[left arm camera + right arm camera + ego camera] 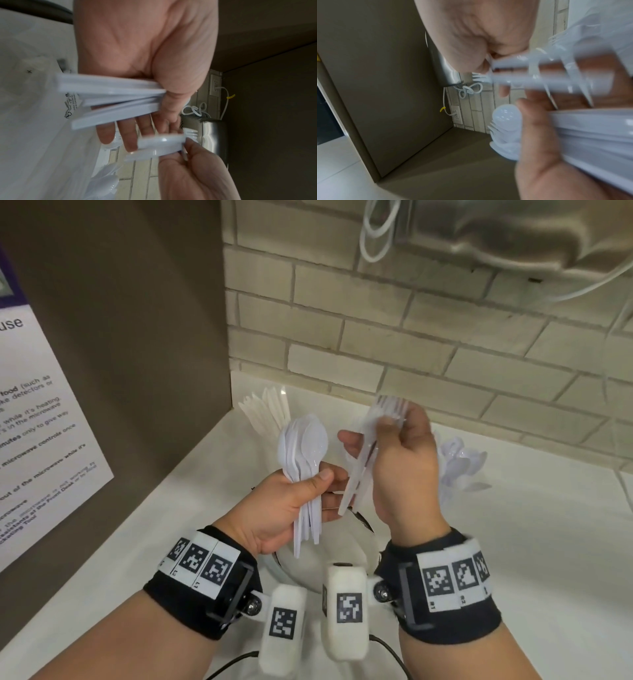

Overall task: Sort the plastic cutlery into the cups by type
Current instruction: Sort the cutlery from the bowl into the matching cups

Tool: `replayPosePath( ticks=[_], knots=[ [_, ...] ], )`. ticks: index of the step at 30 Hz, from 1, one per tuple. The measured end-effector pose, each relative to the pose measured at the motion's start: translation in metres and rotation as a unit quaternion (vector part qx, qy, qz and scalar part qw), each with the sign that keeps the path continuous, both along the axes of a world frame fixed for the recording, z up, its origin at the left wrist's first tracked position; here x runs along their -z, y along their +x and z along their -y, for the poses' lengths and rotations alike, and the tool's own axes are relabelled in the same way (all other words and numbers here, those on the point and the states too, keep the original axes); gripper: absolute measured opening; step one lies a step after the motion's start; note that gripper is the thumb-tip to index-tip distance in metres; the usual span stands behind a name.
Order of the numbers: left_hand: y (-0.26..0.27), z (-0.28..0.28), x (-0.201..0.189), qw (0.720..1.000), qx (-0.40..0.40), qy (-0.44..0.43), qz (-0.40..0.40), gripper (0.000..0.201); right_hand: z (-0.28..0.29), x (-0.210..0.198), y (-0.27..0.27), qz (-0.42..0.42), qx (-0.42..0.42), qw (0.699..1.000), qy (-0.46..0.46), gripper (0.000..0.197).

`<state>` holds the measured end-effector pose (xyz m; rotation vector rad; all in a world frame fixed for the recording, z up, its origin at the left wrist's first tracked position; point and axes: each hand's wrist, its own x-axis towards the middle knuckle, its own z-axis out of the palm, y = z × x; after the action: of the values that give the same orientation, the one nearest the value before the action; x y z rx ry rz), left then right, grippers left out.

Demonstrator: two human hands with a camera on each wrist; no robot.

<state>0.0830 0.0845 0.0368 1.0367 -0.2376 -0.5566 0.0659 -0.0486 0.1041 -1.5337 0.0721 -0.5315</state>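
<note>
The white counter (513, 542) carries the sorting so far, and the work looks partly done. Beyond the left hand (287, 508) a clear cup of knives (267, 412) stands in the corner, its blades fanned upward. Just past the right hand (400, 474), on its outer side, a second clear cup of spoons (462, 460) stands filled with bowls up. No cup for forks can be made out; a round white container (342, 563) shows below and between the wrists, mostly hidden, and what it holds cannot be told.

What is left is in the hands. The left hand is clamped round the handles of a bundle of spoons (303, 446), thumb pressed across them, bowls pointing up and away from the palm. The right hand, close beside it, has its fingers curled round a smaller bunch of forks (383, 416), tines above the fingertips and handles slanting down toward the left hand's thumb; it is blurred, so the exact count is unclear.

Judged from this, knives appear settled, spoons need one more drop into their cup, and the forks have yet to go anywhere.
</note>
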Motion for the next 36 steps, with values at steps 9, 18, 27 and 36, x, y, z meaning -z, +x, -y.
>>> replayPosePath(
  ticks=[9,18,27,36],
  knots=[
    [0.000,-0.001,0.000,0.998,0.045,0.016,0.032,0.012,0.010,-0.009,0.004,-0.038,-0.067,0.987,-0.143,0.031],
    [0.004,-0.001,-0.004,0.991,0.115,0.057,0.035,0.015,0.017,-0.024,0.012,-0.061,-0.118,0.921,-0.365,0.018],
    [0.010,0.002,0.000,0.988,0.118,0.089,0.037,0.020,0.024,-0.025,0.017,-0.059,-0.100,0.928,-0.355,0.012],
    [0.011,0.008,0.000,0.984,0.130,0.111,0.045,0.025,0.024,-0.023,0.021,-0.126,-0.166,0.896,-0.392,0.010]
  ],
)
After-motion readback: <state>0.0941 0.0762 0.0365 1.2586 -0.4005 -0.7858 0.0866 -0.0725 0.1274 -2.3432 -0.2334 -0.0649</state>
